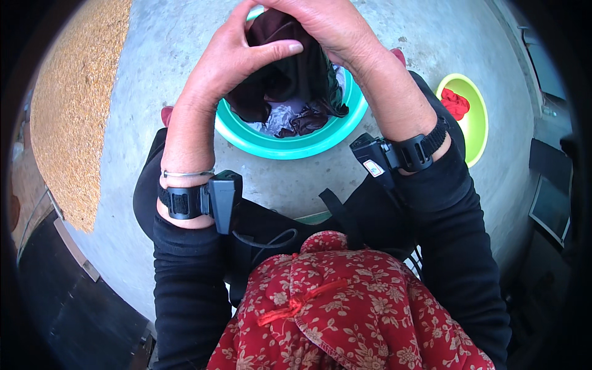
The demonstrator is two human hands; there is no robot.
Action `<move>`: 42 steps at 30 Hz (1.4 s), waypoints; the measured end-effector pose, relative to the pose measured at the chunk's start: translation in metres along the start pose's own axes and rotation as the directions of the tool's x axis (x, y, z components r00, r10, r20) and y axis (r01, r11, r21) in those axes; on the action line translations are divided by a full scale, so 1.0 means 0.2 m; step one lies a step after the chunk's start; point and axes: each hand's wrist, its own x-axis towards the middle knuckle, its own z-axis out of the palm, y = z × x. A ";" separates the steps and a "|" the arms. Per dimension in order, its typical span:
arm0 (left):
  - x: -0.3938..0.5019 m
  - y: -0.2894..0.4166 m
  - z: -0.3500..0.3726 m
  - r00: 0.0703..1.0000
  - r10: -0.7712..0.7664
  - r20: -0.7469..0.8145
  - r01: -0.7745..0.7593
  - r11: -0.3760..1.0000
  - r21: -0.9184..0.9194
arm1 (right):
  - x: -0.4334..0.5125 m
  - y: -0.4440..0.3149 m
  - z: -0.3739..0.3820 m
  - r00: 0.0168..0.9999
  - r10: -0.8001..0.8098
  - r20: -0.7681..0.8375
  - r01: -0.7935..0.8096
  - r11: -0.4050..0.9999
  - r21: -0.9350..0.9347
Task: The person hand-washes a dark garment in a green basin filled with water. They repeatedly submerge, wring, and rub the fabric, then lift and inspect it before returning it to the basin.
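A dark maroon, wet-looking cloth (pixel 289 69) hangs down into a turquoise plastic basin (pixel 286 150) that stands on the floor in front of me. My left hand (pixel 240 58) grips the cloth from the left, its thumb lying across the near side. From the right, my right hand (pixel 326 27) holds the cloth near its upper end; its fingers are partly cut off by the top of the picture. The lower folds of the cloth rest in the basin, where water (pixel 280 115) with a pale sheen shows around them.
A yellow-green basin (pixel 478 125) with a red cloth (pixel 455 104) in it stands to the right. Yellow grain (pixel 78 106), apparently corn, is spread over the concrete floor (pixel 157 51) at left. Dark panels (pixel 550 203) stand at the far right. Black devices are strapped to both forearms.
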 end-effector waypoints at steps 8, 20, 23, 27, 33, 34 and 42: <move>-0.03 -0.08 -0.18 0.902 -0.431 -0.034 0.371 0.813 -0.448 | -0.01 0.09 -0.10 0.979 -0.186 0.079 0.202 0.936 -0.289; -0.12 -0.04 -0.38 0.872 -0.461 -0.165 0.111 0.514 -0.851 | -0.07 0.42 -0.16 0.970 0.239 -0.036 -0.225 0.839 -0.496; -0.13 -0.12 -0.46 0.838 -0.488 -0.245 0.104 0.583 -0.806 | -0.08 0.34 -0.17 0.971 0.240 -0.023 -0.237 0.934 -0.269; -0.14 -0.23 -0.47 0.840 -0.495 -0.221 0.102 0.545 -0.832 | -0.09 0.17 -0.17 0.993 0.113 -0.038 -0.103 0.973 0.209; -0.15 -0.35 -0.36 0.772 -0.603 -0.198 0.289 0.612 -0.737 | -0.08 0.08 -0.14 0.940 0.337 -0.056 -0.315 0.918 0.240; -0.14 -0.36 -0.35 0.758 -0.627 -0.180 0.289 0.571 -0.768 | -0.07 0.10 -0.13 0.955 0.296 0.022 -0.297 0.952 0.075; -0.11 -0.39 -0.39 0.712 -0.665 -0.224 0.144 0.451 -0.881 | -0.09 0.25 -0.10 0.904 0.211 0.372 0.096 0.748 -0.657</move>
